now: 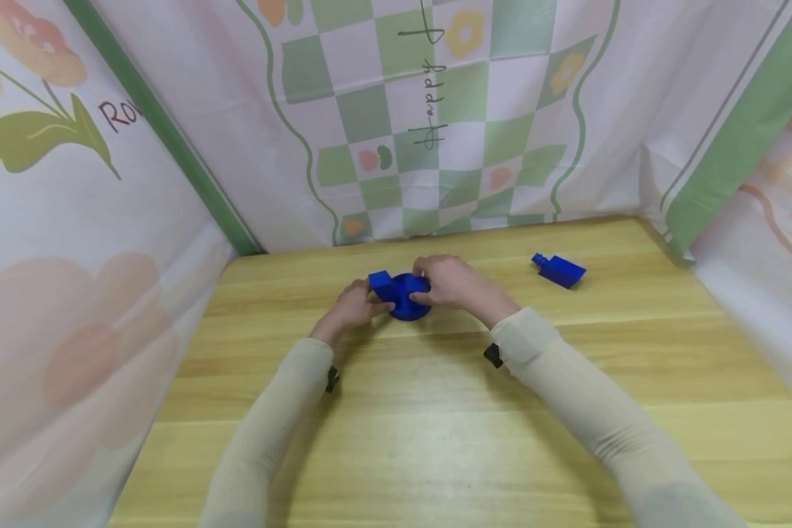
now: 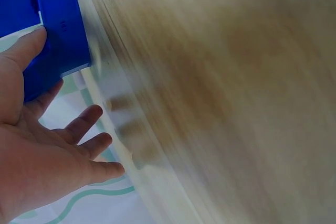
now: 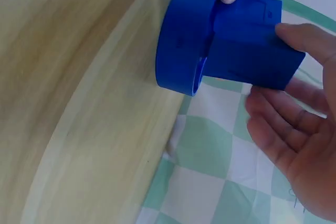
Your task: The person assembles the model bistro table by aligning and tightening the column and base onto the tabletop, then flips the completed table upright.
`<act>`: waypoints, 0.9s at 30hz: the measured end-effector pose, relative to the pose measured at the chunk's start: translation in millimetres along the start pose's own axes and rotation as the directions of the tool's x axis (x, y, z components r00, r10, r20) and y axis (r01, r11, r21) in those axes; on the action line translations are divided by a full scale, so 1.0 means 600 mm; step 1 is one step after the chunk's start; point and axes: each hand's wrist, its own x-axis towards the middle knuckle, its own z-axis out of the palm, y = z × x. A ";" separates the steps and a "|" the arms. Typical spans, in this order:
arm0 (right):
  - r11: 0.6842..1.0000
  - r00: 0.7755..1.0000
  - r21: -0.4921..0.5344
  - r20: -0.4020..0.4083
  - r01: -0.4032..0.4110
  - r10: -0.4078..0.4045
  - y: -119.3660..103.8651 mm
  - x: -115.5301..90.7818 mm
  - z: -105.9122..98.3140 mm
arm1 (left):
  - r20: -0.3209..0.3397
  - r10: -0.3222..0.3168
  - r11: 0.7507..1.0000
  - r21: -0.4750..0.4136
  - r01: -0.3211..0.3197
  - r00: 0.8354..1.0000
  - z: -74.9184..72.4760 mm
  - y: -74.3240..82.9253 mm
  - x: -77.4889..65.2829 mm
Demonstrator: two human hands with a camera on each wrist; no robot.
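A blue ring-shaped base [image 1: 411,308] rests on the wooden table, with blue blocks standing up from it. At its left, my left hand [image 1: 355,302] pinches one blue block [image 1: 381,284] between thumb and index finger, the thumb tip by the base. The other fingers of the left hand [image 2: 58,150] spread loosely in the left wrist view. From the right, my right hand [image 1: 455,282] holds a second blue block [image 3: 247,59], thumb on one side and fingers on the other. How the blocks join the base inside is hidden.
A separate blue piece [image 1: 561,271], a slanted block with a narrow stepped stem, lies on the table [image 1: 435,440] at the back right. Patterned cloth [image 1: 429,110] hangs behind the table's far edge and on both sides.
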 end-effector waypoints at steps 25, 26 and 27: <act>0.990 0.997 0.124 -0.003 -0.073 0.074 -0.007 0.014 0.012 | -0.003 -0.003 1.000 -0.011 0.003 1.000 0.003 -0.001 0.001; 0.992 0.998 0.108 -0.014 -0.060 0.062 -0.006 0.014 0.014 | -0.003 0.000 1.000 -0.005 0.000 1.000 0.002 -0.001 0.001; 0.996 0.999 0.082 -0.021 -0.047 0.049 -0.005 0.014 0.015 | -0.001 -0.001 1.000 -0.005 0.001 1.000 0.003 -0.001 0.001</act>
